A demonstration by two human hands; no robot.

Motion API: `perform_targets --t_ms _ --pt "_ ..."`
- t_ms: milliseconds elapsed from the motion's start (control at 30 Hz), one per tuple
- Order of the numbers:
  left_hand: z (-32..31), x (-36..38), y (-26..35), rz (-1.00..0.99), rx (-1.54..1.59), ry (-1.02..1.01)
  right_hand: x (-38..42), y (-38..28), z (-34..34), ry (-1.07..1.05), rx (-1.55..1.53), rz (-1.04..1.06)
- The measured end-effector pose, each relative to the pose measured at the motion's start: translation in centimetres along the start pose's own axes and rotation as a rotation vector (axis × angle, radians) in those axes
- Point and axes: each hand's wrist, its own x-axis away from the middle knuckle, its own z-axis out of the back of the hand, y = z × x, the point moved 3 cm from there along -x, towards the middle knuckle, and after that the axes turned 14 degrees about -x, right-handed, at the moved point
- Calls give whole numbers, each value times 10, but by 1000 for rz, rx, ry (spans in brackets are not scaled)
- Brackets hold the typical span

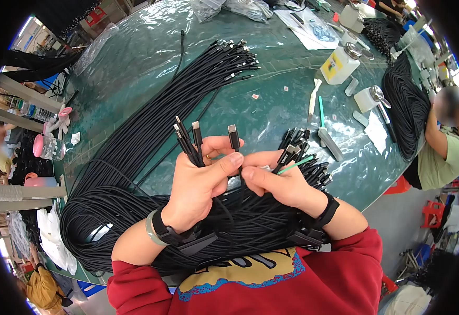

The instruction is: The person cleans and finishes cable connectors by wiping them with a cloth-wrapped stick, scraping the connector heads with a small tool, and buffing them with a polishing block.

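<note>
My left hand is closed round several black USB cables, their plugs pointing up past the fingers. Between its thumb and forefinger stands one more USB plug, upright. Close beside it, my right hand is closed, its thumb and fingertip at the cable just below that plug. A thin green stick sticks out over the right hand, next to a cluster of black plugs. Under both hands lies a thick coil of black cable; part of it is hidden by my arms.
A long bundle of cables stretches across the green table. Bottles, a white brush, a green-handled tool and paper lie to the right. Beyond them are another cable coil and a person in green.
</note>
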Motion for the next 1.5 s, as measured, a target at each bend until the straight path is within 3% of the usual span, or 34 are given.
perform_targets --t_ms 300,400,533,967,1100,1200,1367,1500 --pt "-4 4 6 -51 -133 28 -2 -1 -4 71 110 -47" --pt "-2 4 6 -33 -155 29 -4 3 -1 30 175 143" --pt "-2 4 6 -38 -85 -13 -1 0 0 77 178 -19" --pt "0 2 1 -77 -146 -103 -4 2 2 109 186 27" --pt "-5 -2 0 -52 21 -114 -7 -4 -4 204 -87 -5" --pt "-8 -4 -6 -98 -117 -153 -5 -3 -9 80 -29 -6" --pt "-15 -6 -17 -278 -368 -163 -5 1 -2 115 173 156" --pt "-2 -6 -7 -142 -149 42 -4 2 -1 131 103 19"
